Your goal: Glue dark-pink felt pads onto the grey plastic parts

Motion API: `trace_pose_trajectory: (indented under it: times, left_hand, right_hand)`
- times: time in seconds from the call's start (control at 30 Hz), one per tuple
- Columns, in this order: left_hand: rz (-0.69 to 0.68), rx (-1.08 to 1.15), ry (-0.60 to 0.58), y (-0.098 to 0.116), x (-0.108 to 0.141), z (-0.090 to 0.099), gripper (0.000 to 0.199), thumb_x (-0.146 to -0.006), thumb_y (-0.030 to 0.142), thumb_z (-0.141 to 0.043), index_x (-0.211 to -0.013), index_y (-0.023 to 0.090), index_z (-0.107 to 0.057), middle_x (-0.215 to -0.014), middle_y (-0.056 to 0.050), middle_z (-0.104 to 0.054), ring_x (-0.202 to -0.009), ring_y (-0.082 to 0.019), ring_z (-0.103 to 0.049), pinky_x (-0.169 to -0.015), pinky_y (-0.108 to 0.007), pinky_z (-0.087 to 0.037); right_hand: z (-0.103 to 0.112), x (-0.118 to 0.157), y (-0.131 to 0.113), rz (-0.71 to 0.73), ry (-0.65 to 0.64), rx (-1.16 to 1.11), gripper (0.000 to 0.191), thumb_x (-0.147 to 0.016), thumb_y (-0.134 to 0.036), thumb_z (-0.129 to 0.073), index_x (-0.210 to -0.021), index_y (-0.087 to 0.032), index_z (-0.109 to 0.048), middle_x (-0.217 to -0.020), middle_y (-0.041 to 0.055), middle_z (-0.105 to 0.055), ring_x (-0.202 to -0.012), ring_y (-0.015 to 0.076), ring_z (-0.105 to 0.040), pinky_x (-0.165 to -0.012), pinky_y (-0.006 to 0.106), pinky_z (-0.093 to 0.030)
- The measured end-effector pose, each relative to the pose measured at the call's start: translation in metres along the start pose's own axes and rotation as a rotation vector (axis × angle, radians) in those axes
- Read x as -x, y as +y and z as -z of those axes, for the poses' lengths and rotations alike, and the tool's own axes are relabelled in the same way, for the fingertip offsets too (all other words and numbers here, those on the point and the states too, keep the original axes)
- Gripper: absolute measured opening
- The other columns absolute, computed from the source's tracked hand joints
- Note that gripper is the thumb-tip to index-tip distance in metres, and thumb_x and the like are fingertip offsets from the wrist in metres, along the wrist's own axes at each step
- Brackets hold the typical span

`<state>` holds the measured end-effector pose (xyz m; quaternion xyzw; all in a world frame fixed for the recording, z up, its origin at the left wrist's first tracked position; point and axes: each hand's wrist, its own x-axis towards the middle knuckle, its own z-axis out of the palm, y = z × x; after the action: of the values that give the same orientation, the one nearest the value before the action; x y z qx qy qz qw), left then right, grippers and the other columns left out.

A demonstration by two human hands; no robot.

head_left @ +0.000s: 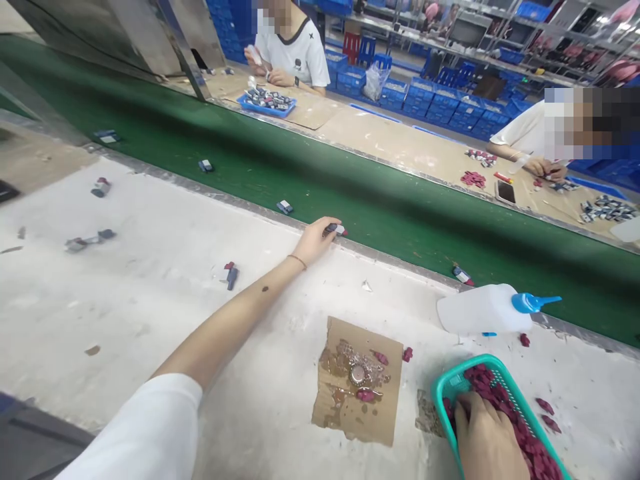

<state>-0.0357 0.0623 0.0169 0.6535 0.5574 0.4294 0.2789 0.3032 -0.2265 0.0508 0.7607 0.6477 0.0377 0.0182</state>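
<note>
At the belt's near edge, my left hand (315, 241) grips a small dark blue and white plastic piece with a dark red end (335, 229). My right hand (487, 437) reaches into a green plastic basket (493, 360) of small dark red pieces (517, 427). Its fingers are bent down among them; the fingertips are hidden. Between my arms lies a piece of cardboard (363, 427) wet with clear liquid, bearing a small round metal item (357, 375) and two dark red pieces. A white squeeze bottle (475, 310) with a blue nozzle lies on its side beyond the basket.
A green conveyor belt (380, 193) crosses ahead, carrying several blue and white pieces. Another such piece (230, 275) sits left of my forearm on the white table (270, 400). Across the belt, two people work at a bench with a blue tray (265, 110) and piles of parts.
</note>
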Motion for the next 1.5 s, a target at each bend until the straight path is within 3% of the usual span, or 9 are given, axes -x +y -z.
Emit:
trace_pose_trajectory:
  times: [0.17,0.33,0.57,0.7,0.87,1.0,1.13,1.3,1.5]
  left_hand:
    - [0.046,-0.227,0.135,-0.014,-0.017,0.026,0.042,-0.079,0.017,-0.056,-0.120,0.013,-0.060,-0.143,-0.020,-0.049,-0.146,-0.039,-0.024,-0.117,-0.060,-0.013]
    - [0.241,-0.482,0.264,-0.032,-0.022,0.040,0.038,-0.081,0.020,-0.057,-0.116,0.008,-0.062,-0.135,-0.026,-0.049,-0.132,-0.045,-0.036,-0.111,-0.059,-0.025]
    - [0.290,0.094,0.409,-0.009,-0.015,0.047,0.008,-0.088,0.013,-0.053,-0.091,0.015,-0.060,-0.103,-0.010,-0.064,-0.111,-0.025,-0.052,-0.106,-0.038,-0.033]
    - [0.401,0.299,0.460,0.015,0.001,0.048,0.033,-0.102,0.019,-0.024,-0.086,0.015,-0.053,-0.086,-0.006,-0.065,-0.066,-0.013,-0.053,-0.070,-0.026,-0.044]
    - [0.558,0.546,0.222,0.042,0.053,0.040,0.011,-0.089,0.025,-0.054,-0.083,0.016,-0.053,-0.075,-0.005,-0.069,-0.053,-0.011,-0.054,-0.055,-0.023,-0.043]
    - [0.589,0.621,-0.021,0.060,0.107,0.035,0.026,-0.071,0.027,-0.075,-0.090,0.016,-0.060,-0.095,-0.009,-0.075,-0.070,-0.015,-0.065,-0.062,-0.026,-0.049]
    - [0.543,0.649,-0.230,0.071,0.144,0.032,0.034,-0.070,0.042,-0.078,-0.091,0.019,-0.066,-0.098,-0.007,-0.074,-0.088,-0.021,-0.069,-0.074,-0.032,-0.054]
    - [0.647,0.736,-0.414,0.081,0.170,0.028,0.044,-0.072,0.051,-0.077,-0.099,0.019,-0.063,-0.076,-0.004,-0.073,-0.076,-0.021,-0.070,-0.060,-0.028,-0.050]
    - [0.641,0.843,-0.469,0.085,0.185,0.022,0.042,-0.079,0.052,-0.072,-0.101,0.019,-0.060,-0.084,-0.005,-0.073,-0.075,-0.018,-0.068,-0.065,-0.029,-0.051]
  right_hand:
    - [0.001,-0.002,-0.001,-0.027,-0.039,-0.078,0.032,-0.089,-0.026,-0.034,-0.082,-0.018,-0.065,-0.077,0.0161,-0.071,-0.076,0.0332,-0.065,-0.070,0.043,-0.049]
    - [0.023,-0.006,-0.010,-0.236,-0.105,-0.425,0.030,-0.083,-0.038,-0.043,-0.086,-0.020,-0.067,-0.083,0.0134,-0.074,-0.075,0.0303,-0.067,-0.064,0.040,-0.050]
    - [0.047,-0.010,-0.023,-0.529,-0.098,-1.294,0.036,-0.069,-0.053,-0.074,-0.083,-0.020,-0.070,-0.064,0.0031,-0.068,-0.055,0.0187,-0.060,-0.055,0.030,-0.050]
    - [0.055,-0.010,-0.041,-0.614,-0.163,-1.632,0.039,-0.061,-0.052,-0.084,-0.076,-0.018,-0.072,-0.064,0.0013,-0.063,-0.047,0.0129,-0.052,-0.043,0.025,-0.042]
    - [0.058,-0.011,-0.065,-0.556,-0.302,-1.682,0.039,-0.063,-0.051,-0.085,-0.083,-0.018,-0.078,-0.068,0.0027,-0.066,-0.053,0.0122,-0.055,-0.050,0.024,-0.048]
    - [0.046,-0.014,-0.084,-0.372,-0.358,-1.549,0.040,-0.070,-0.051,-0.080,-0.093,-0.019,-0.078,-0.074,0.0058,-0.072,-0.057,0.0157,-0.062,-0.057,0.028,-0.053]
    - [0.028,-0.014,-0.102,-0.260,-0.317,-1.401,0.038,-0.074,-0.054,-0.074,-0.083,-0.017,-0.075,-0.063,0.0050,-0.070,-0.053,0.0188,-0.063,-0.051,0.029,-0.053]
    - [0.014,-0.010,-0.112,-0.081,-0.284,-1.127,0.037,-0.088,-0.050,-0.058,-0.075,-0.018,-0.072,-0.058,0.0033,-0.068,-0.049,0.0182,-0.062,-0.047,0.026,-0.049]
    - [0.012,-0.011,-0.118,0.160,-0.152,-1.006,0.035,-0.097,-0.040,-0.050,-0.080,-0.021,-0.074,-0.077,0.0055,-0.077,-0.070,0.0208,-0.073,-0.064,0.028,-0.056]
